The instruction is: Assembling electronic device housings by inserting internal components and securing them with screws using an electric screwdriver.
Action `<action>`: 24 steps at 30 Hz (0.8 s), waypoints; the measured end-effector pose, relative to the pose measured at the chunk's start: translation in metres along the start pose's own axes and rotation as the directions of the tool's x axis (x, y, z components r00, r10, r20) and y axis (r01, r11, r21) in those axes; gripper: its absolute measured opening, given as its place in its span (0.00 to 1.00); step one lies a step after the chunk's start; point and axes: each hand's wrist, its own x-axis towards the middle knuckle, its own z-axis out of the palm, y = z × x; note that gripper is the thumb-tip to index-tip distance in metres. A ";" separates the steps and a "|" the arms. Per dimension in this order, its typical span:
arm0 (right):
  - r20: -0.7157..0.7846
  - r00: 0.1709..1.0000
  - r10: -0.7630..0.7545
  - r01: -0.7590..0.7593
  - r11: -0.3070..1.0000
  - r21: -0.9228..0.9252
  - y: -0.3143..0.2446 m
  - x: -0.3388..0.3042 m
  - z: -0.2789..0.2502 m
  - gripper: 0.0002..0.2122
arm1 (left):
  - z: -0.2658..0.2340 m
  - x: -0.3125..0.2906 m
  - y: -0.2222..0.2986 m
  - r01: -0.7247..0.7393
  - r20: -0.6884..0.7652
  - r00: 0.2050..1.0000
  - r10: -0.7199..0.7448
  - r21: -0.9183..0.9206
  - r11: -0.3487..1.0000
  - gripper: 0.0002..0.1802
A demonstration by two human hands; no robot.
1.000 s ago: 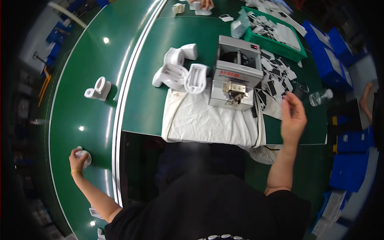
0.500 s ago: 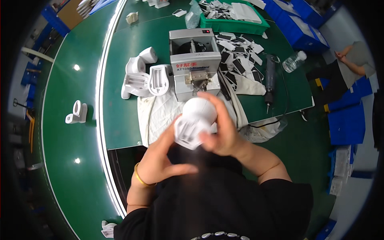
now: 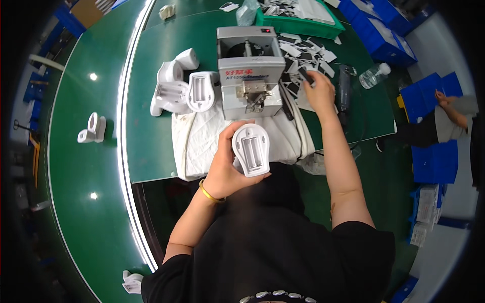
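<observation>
Green table [image 3: 151, 144], white cloth [image 3: 202, 146], flat pieces [image 3: 306, 56], green bin [image 3: 298, 28]

Lettering on the grey benchtop machine [image 3: 250, 64]. Upper row: large red Chinese characters [image 3: 239, 72], set toward the left of the front panel [image 3: 270, 69]. Lower row: a smaller line of dark Latin letters and digits [image 3: 247, 77], directly beneath and extending farther right. Upper right of the machine: a small black window [image 3: 265, 31], lit red, its content too small to read.

The top edge crops the green bin [image 3: 299, 27]; the white housing [image 3: 252, 150] partly hides the left grip [image 3: 225, 169].
</observation>
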 end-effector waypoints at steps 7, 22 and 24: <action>0.096 0.981 0.171 -0.190 0.703 0.686 -0.069 -0.010 -0.074 0.12 | -0.014 -0.004 -0.007 -0.034 -0.018 0.999 0.039 0.238 0.971 0.58; 0.598 0.752 -0.278 -0.382 0.555 0.739 -0.161 -0.070 -0.119 0.11 | -0.012 -0.003 0.002 0.000 0.047 0.999 -0.009 0.186 0.983 0.57; 0.602 0.743 -0.292 -0.361 0.582 0.728 -0.159 -0.068 -0.117 0.11 | -0.013 -0.003 0.001 -0.029 0.057 0.998 0.017 0.217 0.976 0.57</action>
